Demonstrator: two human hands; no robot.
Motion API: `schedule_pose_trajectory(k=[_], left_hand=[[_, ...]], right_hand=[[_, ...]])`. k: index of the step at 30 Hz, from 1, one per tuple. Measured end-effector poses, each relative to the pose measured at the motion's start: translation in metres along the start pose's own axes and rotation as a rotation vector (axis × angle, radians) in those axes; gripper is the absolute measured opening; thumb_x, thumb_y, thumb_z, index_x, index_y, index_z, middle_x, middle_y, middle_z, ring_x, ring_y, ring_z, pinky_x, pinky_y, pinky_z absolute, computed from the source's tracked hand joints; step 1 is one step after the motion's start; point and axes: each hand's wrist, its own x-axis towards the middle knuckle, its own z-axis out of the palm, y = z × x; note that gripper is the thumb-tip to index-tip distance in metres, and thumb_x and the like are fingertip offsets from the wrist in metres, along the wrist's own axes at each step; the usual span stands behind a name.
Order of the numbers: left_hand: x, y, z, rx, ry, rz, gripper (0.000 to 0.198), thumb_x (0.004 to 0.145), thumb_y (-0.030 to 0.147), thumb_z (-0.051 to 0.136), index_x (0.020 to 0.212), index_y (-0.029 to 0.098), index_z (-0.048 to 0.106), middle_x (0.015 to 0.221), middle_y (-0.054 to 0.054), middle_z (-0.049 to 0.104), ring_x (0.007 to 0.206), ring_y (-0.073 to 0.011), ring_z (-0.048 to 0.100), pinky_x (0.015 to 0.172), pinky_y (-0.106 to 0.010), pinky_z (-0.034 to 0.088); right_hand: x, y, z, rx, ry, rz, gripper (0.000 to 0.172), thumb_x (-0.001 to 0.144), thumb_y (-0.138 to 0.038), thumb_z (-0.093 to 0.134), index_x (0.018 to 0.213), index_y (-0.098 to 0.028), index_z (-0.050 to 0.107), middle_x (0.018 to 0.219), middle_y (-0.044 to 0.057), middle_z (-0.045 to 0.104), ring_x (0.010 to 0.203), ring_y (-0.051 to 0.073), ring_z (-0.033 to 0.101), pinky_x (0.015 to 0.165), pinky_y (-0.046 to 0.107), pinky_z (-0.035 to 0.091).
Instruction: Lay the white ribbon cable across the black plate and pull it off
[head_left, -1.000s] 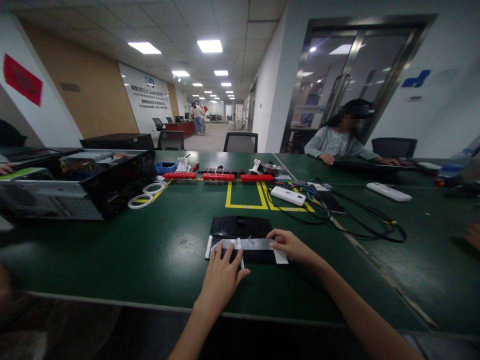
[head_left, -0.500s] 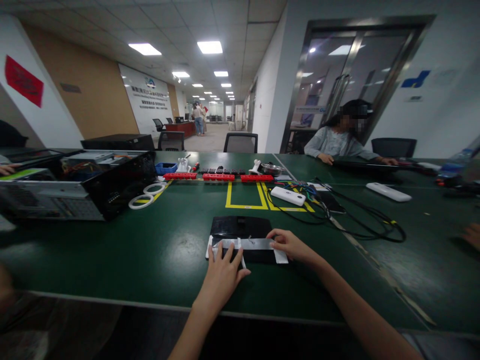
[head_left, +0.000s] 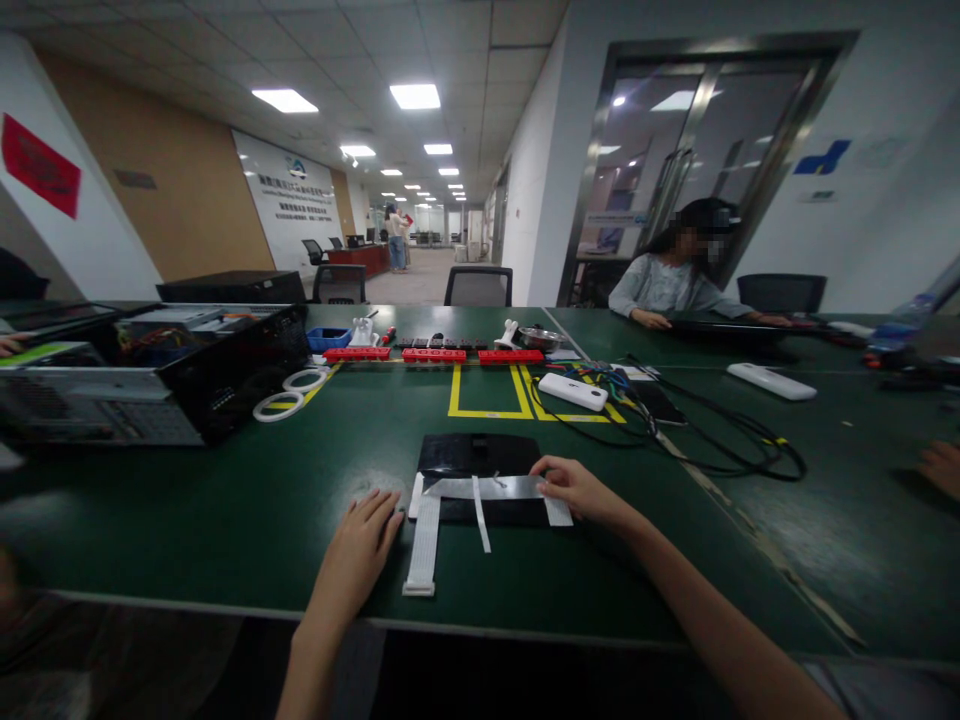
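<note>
A bare stretch of the green desk (head_left: 352,435) lies open between two round white rings (head_left: 296,391) beside the black-and-silver metal computer case (head_left: 225,390) and the flat glossy black panel (head_left: 450,456). Just beside the left hand (head_left: 361,540), a flat white ribbon cable (head_left: 424,545) blocks a low sweep rightward. Beyond the panel, free room reaches a row of red plastic bars (head_left: 433,355); toward the right, an oblong white device (head_left: 574,391) and looped black cables (head_left: 750,467) crowd the way.
</note>
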Motion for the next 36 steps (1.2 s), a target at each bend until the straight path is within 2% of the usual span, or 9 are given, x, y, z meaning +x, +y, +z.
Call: schedule_pose_trajectory(k=[5,8,11,15,18,20,25,31,36], left_hand=[[-0.008,-0.015,0.008,-0.013,0.024,-0.040,0.035,0.092,0.030,0.037,0.118,0.018,0.056,0.122,-0.008,0.059,0.119,-0.0218,0.049,0.103,-0.044,0.033],[-0.009,-0.015,0.011,-0.031,0.048,-0.027,0.036,0.091,0.030,0.037,0.118,0.016,0.057,0.121,-0.009,0.060,0.119,-0.0220,0.050,0.103,-0.044,0.033],[-0.010,-0.015,0.012,-0.042,0.076,-0.012,0.034,0.091,0.030,0.038,0.116,0.018,0.059,0.120,-0.008,0.061,0.117,-0.0214,0.051,0.104,-0.042,0.033],[-0.012,-0.013,0.010,-0.051,0.081,-0.010,0.035,0.091,0.031,0.038,0.115,0.017,0.059,0.120,-0.008,0.061,0.118,-0.0217,0.050,0.103,-0.042,0.034],[-0.012,-0.012,0.009,-0.064,0.074,-0.023,0.034,0.091,0.032,0.038,0.115,0.019,0.060,0.119,-0.007,0.061,0.118,-0.0224,0.050,0.103,-0.043,0.034],[-0.011,-0.011,0.009,-0.072,0.070,-0.030,0.034,0.091,0.031,0.038,0.114,0.020,0.060,0.119,-0.007,0.062,0.118,-0.0222,0.050,0.103,-0.043,0.034],[-0.012,-0.011,0.008,-0.073,0.070,-0.028,0.034,0.091,0.031,0.038,0.113,0.020,0.061,0.119,-0.006,0.061,0.118,-0.0215,0.050,0.103,-0.042,0.034],[-0.012,-0.010,0.007,-0.059,0.067,-0.023,0.033,0.091,0.030,0.038,0.113,0.020,0.061,0.119,-0.006,0.061,0.118,-0.0213,0.050,0.103,-0.041,0.034],[-0.012,-0.010,0.006,-0.061,0.047,-0.031,0.035,0.091,0.030,0.038,0.113,0.017,0.061,0.119,-0.009,0.061,0.119,-0.0224,0.049,0.103,-0.042,0.034]], right_hand=[[0.001,0.000,0.000,0.083,0.016,-0.072,0.028,0.075,-0.039,0.059,0.093,-0.018,0.051,0.071,-0.003,0.053,0.046,0.005,0.044,0.033,0.014,0.028],[-0.001,-0.002,-0.005,0.184,0.127,-0.092,0.034,0.073,-0.044,0.060,0.093,-0.020,0.047,0.071,-0.004,0.053,0.043,0.005,0.042,0.032,0.016,0.029],[-0.003,-0.004,-0.017,0.354,0.336,-0.105,0.040,0.068,-0.046,0.064,0.093,-0.022,0.044,0.065,-0.006,0.052,0.042,0.006,0.043,0.032,0.016,0.029],[-0.006,0.001,-0.039,0.627,0.695,-0.128,0.046,0.059,-0.041,0.070,0.091,-0.023,0.043,0.066,-0.005,0.051,0.046,0.008,0.047,0.032,0.016,0.028],[-0.007,0.013,-0.055,0.764,0.907,-0.095,0.042,0.057,-0.032,0.071,0.086,-0.024,0.042,0.068,-0.005,0.051,0.049,0.008,0.048,0.035,0.016,0.031],[-0.008,0.021,-0.063,0.822,0.993,-0.042,0.039,0.058,-0.027,0.069,0.083,-0.024,0.039,0.069,-0.006,0.051,0.049,0.008,0.050,0.037,0.017,0.034],[-0.010,0.031,-0.073,0.880,1.076,0.032,0.033,0.064,-0.021,0.063,0.078,-0.024,0.033,0.067,-0.007,0.048,0.047,0.008,0.051,0.037,0.018,0.034],[-0.010,0.027,-0.071,0.924,1.119,0.069,0.032,0.065,-0.016,0.060,0.082,-0.025,0.034,0.071,-0.006,0.050,0.048,0.007,0.051,0.037,0.017,0.036],[-0.009,0.013,-0.058,0.759,1.014,-0.093,0.036,0.061,-0.025,0.067,0.089,-0.026,0.043,0.073,-0.005,0.051,0.050,0.008,0.050,0.035,0.016,0.034]])
